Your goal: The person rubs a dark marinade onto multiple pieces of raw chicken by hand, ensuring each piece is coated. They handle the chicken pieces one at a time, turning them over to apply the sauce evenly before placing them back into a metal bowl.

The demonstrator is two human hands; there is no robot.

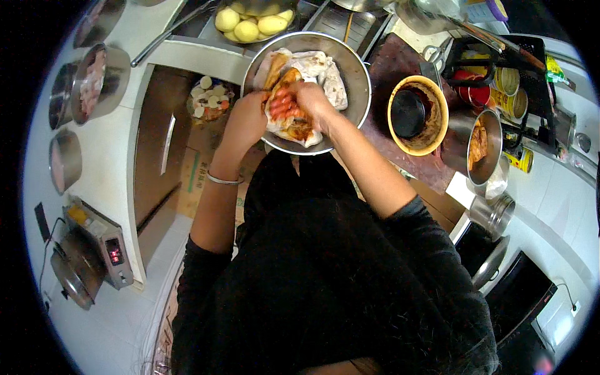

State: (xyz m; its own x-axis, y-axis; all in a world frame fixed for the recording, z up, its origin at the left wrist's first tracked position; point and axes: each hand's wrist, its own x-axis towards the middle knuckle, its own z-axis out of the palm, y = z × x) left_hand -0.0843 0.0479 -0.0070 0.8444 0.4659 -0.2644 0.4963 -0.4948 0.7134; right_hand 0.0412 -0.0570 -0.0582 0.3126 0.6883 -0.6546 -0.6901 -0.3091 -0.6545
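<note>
A round metal basin stands before me, holding pale pieces of meat. Between my hands is a piece of meat smeared with reddish-brown sauce. My left hand, blurred and partly curled, grips its left edge. From the right, my right hand has its fingers bent over the same piece. Reddish ridges show between the hands; blur hides what they are. Right of the basin, a yellow-rimmed pot has dark residue inside and a small black round shape at its bottom.
Peeled potatoes sit in a bowl beyond the basin. The yellow-rimmed pot rests on a dark red board, near scissors and a black basket of cans. Metal containers line the left counter. A metal pot holds browned food.
</note>
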